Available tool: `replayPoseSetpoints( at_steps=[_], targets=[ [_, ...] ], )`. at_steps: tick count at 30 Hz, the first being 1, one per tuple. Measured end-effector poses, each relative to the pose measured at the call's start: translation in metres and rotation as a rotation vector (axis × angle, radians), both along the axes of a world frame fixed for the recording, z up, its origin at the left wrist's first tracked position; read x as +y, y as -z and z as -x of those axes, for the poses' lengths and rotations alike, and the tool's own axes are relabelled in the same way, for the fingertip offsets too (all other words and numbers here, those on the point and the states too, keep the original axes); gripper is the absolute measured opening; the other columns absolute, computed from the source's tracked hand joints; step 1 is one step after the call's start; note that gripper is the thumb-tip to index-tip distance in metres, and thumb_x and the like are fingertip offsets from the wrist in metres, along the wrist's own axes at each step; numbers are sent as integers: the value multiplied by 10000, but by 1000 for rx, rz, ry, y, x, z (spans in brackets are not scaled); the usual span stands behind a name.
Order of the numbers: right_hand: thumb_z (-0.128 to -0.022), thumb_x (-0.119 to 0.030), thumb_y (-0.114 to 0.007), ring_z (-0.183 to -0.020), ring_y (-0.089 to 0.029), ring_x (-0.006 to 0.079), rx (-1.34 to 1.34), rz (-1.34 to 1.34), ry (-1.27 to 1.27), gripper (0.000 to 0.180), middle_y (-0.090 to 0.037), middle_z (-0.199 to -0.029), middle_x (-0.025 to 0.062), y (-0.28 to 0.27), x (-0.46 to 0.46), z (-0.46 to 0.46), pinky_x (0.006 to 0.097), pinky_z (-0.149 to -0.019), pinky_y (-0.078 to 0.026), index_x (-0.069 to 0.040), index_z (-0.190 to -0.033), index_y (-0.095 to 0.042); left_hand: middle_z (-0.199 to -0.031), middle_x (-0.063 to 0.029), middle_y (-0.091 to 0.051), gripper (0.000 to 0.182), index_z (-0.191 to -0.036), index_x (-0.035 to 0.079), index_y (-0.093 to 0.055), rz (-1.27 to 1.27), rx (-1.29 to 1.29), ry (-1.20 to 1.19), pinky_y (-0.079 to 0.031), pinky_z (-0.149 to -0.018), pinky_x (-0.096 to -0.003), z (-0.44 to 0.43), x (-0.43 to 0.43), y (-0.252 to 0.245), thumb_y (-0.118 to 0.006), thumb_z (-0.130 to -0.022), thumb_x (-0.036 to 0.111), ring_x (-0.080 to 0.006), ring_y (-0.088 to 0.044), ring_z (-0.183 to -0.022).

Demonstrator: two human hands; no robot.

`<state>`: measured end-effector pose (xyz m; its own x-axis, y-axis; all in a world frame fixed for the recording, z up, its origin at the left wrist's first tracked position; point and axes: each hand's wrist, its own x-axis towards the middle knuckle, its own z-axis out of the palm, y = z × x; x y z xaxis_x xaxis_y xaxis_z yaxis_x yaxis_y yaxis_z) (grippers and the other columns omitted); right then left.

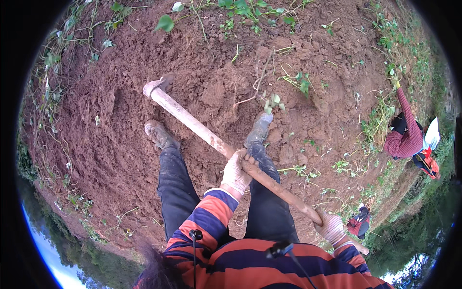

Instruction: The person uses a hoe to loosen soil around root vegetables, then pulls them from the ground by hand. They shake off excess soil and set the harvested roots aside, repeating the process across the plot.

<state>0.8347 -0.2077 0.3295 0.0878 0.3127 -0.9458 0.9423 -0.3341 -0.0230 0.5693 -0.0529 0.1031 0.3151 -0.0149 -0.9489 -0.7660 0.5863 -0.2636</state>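
Note:
My left hand point(237, 171), in a pale, soiled glove, is closed around the middle of the wooden handle of a hoe point(193, 124). Farther down the same handle, close to its butt end, my right hand point(330, 225) grips it, gloved too. The handle slants across my legs, and its head point(162, 83) is at the upper left, over reddish loose soil point(213, 90); the blade is partly hidden and blurred. A thin uprooted stem with a few leaves point(273, 103) lies beside my muddy right boot point(260, 126).
At the right, a co-worker in a checked red shirt point(404, 141) reaches toward leafy vines point(379, 115). Another person point(360, 222) is farther off at the lower right. Vines point(54, 90) run along the left, and green leaves point(249, 9) lie across the soil ahead.

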Motion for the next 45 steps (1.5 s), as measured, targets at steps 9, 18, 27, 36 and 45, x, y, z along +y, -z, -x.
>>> replayPoseSetpoints(
  at_steps=[9,18,27,36,45],
  targets=[
    [-788,-215,-683,-723,-654,306,89,-249,-391,462,-616,-835,101,72,89,49,458,-611,-503,-159,-1229,-557,-799,-3,-515,101,-933,112,-558,-500,57,-355,-487,-841,-376,130,33,-12,-650,-891,119,-171,-530,-770],
    [-775,-123,-673,-868,-667,313,48,-219,-271,250,-637,-908,95,283,127,123,454,-740,-524,-156,-1010,-595,-1317,-74,-519,400,-1312,111,-480,10,562,92,-448,-1005,-432,195,3,100,-610,-955,239,-275,-535,-1195],
    [-803,-382,-737,-1241,-561,331,210,225,262,725,-569,-1340,201,441,139,116,406,-1040,-450,-25,-1379,-479,-1269,-48,-510,484,-1402,107,-416,-264,760,208,-454,-945,-298,186,20,135,-601,-954,123,-151,-551,-1073],
    [-663,-337,-881,-1360,-382,363,-149,-466,1150,962,-269,-1541,227,494,219,272,351,-1082,-375,-24,-1439,-405,-1223,-82,-541,500,-1396,88,-401,-203,691,100,-491,-931,-334,184,35,130,-605,-939,110,-170,-586,-1029],
    [-851,-210,-635,-939,-538,241,-363,-520,1263,352,-540,-1143,126,488,231,227,356,-815,-495,-59,-1168,-623,-1158,-50,-591,455,-1354,123,-446,-165,626,75,-479,-899,-325,196,50,130,-636,-942,155,-149,-602,-994]
  ],
)
